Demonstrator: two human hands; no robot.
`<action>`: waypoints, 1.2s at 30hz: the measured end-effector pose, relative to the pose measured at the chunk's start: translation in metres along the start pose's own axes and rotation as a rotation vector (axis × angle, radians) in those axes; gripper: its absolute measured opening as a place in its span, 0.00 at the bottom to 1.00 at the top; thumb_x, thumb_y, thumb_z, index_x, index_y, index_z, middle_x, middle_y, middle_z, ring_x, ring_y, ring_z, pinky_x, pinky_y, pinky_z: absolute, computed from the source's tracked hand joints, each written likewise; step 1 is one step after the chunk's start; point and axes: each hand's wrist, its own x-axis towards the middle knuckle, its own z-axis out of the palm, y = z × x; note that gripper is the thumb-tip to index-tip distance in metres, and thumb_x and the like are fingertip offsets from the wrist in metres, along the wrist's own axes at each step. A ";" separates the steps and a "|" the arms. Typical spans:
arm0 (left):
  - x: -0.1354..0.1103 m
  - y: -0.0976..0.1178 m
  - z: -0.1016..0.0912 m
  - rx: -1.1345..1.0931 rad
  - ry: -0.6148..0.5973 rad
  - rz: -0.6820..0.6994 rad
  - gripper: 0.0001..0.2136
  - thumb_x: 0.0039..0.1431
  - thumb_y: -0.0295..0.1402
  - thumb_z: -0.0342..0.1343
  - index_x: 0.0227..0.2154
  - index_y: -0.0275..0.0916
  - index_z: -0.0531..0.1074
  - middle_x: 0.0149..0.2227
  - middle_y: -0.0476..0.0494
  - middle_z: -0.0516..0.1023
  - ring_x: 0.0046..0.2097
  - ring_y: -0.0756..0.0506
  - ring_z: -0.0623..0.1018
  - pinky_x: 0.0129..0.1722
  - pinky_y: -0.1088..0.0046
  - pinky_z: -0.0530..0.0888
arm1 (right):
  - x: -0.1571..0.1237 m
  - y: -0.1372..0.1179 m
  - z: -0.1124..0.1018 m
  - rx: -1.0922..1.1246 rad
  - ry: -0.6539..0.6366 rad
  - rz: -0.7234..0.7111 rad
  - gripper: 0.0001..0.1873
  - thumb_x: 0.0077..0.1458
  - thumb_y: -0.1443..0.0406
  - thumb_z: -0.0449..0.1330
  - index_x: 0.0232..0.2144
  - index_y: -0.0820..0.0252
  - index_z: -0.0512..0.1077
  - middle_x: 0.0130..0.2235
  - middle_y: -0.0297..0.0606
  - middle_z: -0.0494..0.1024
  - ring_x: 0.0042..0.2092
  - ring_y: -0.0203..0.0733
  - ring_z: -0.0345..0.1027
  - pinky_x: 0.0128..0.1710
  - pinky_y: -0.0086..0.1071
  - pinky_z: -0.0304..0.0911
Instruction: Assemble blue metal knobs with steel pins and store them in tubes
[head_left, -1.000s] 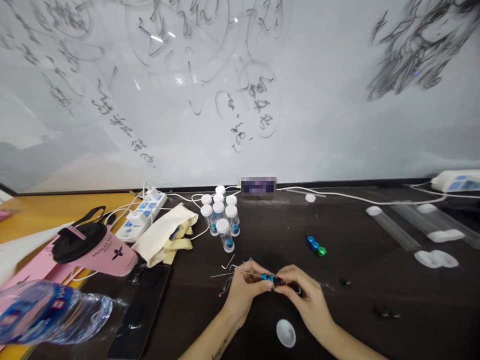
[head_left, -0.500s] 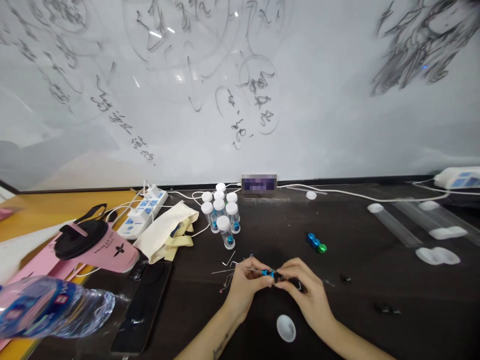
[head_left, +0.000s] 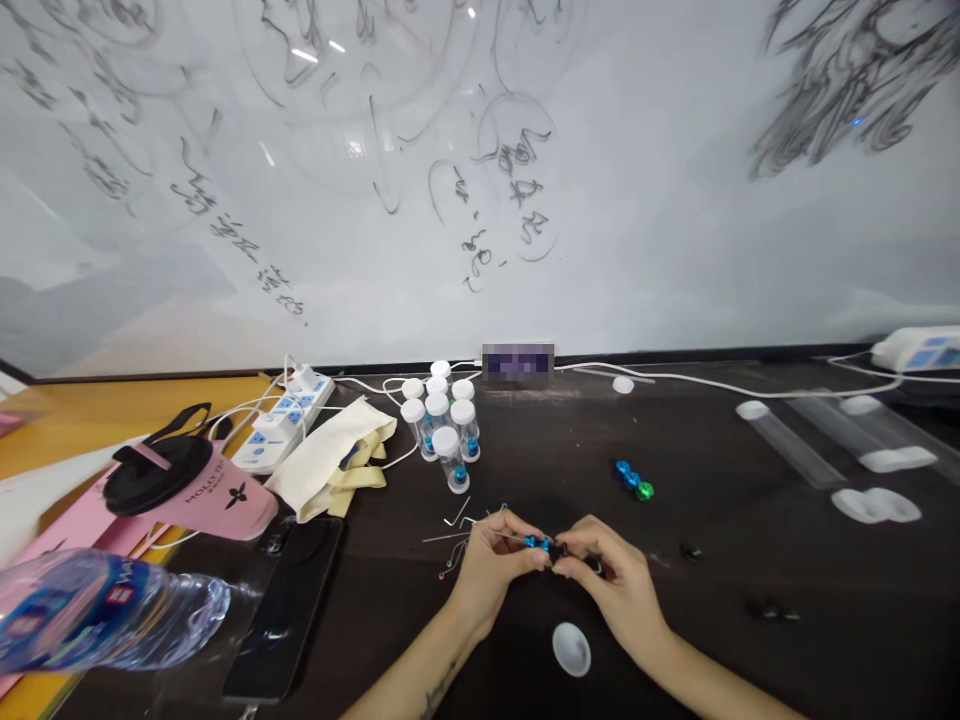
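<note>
Close together above the dark table, both of my hands meet at one small piece. My left hand point(head_left: 487, 570) pinches a shiny blue metallic part point(head_left: 535, 543), and a thin metal rod runs along its fingers. A small black part point(head_left: 557, 550) adjoins the blue one at its right end, gripped by the fingertips of my right hand point(head_left: 619, 575). Fingers cover some of the joint, so I cannot tell how the two fit. Beside my left hand lie several thin bent wires and L-shaped keys point(head_left: 454, 540). A white oval cap point(head_left: 571, 650) rests below my hands.
Capped clear vials point(head_left: 451, 465) cluster behind my left hand. Blue and green metallic parts point(head_left: 634, 480) lie farther back. Small black pieces point(head_left: 690, 551) and clear tubes point(head_left: 795, 445) are to the right. A phone point(head_left: 289, 610), bottle point(head_left: 112, 610), pink cup point(head_left: 217, 490) and power strip point(head_left: 285, 420) crowd the left.
The view has shifted slightly. My hands keep almost the same pose around the blue and black parts, with a small shift in the right fingers.
</note>
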 end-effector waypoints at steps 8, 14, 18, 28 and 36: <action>-0.001 0.002 0.002 0.000 -0.007 -0.004 0.09 0.41 0.23 0.70 0.27 0.34 0.76 0.29 0.45 0.82 0.30 0.50 0.77 0.35 0.75 0.73 | 0.000 0.001 0.000 0.023 -0.015 0.003 0.05 0.56 0.65 0.63 0.29 0.56 0.72 0.28 0.32 0.68 0.29 0.38 0.64 0.29 0.31 0.59; -0.001 0.001 0.003 -0.005 0.018 0.020 0.09 0.42 0.22 0.69 0.28 0.34 0.77 0.31 0.44 0.82 0.34 0.49 0.78 0.38 0.74 0.72 | 0.004 0.000 0.001 0.041 -0.054 0.015 0.04 0.58 0.64 0.62 0.30 0.55 0.71 0.30 0.33 0.70 0.32 0.40 0.65 0.32 0.32 0.60; -0.002 0.000 0.005 -0.059 0.033 0.015 0.09 0.43 0.22 0.69 0.28 0.35 0.76 0.31 0.45 0.81 0.34 0.48 0.79 0.40 0.71 0.74 | 0.004 0.001 0.000 0.077 -0.084 0.040 0.03 0.60 0.62 0.59 0.36 0.54 0.70 0.36 0.35 0.69 0.35 0.40 0.66 0.35 0.33 0.61; -0.005 0.004 0.010 -0.068 0.032 0.004 0.10 0.41 0.23 0.70 0.27 0.34 0.75 0.31 0.45 0.79 0.36 0.47 0.78 0.42 0.65 0.77 | -0.001 0.006 0.004 0.365 0.029 0.118 0.20 0.65 0.50 0.45 0.49 0.52 0.64 0.39 0.38 0.63 0.32 0.40 0.63 0.34 0.37 0.64; -0.005 0.004 0.009 -0.036 0.045 0.004 0.10 0.41 0.24 0.70 0.27 0.34 0.75 0.30 0.45 0.79 0.35 0.47 0.78 0.42 0.65 0.77 | 0.002 0.006 0.006 0.440 0.062 0.153 0.21 0.64 0.48 0.44 0.50 0.53 0.62 0.36 0.38 0.65 0.34 0.43 0.64 0.34 0.38 0.65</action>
